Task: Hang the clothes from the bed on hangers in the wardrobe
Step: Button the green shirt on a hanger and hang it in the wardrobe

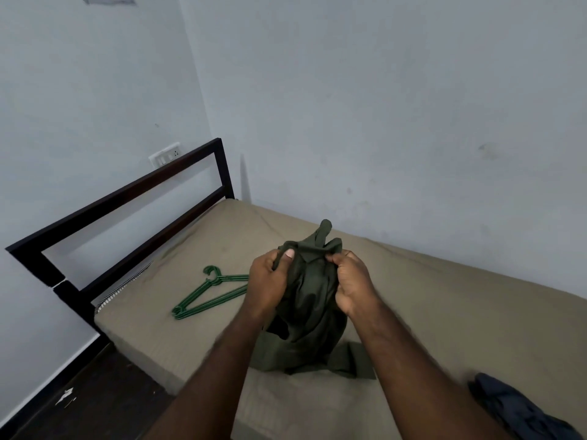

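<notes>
1. Head view, left side: a small stack of green plastic hangers (209,293) lay flat on the tan-sheeted mattress (444,312). It was near the black metal headboard (127,192), just left of the hands and apart from the cloth they held.
2. The left hand (270,281) was curled round the top edge of the cloth, thumb pressed over a folded band. The wrist was raised above the mattress and the forearm reached in from the lower frame.
3. Between the hands, the dark olive-green fabric garment (305,306) was held up in a bunch, its lower part and one flap resting on the mattress. I judged it light, soft and limp, neither slippery nor fragile, so it would sag wherever it went unsupported. The best hold looked to be the collar or shoulder seams, spread apart to let a hanger in. I could not tell which fold was the neck.
4. The right hand (352,287) gripped the same top edge in a closed fist, about level with the left.
5. Far right, a crumpled dark navy cloth garment (521,411) lay at the mattress's near edge, well apart and untouched. The wardrobe was out of view.
</notes>
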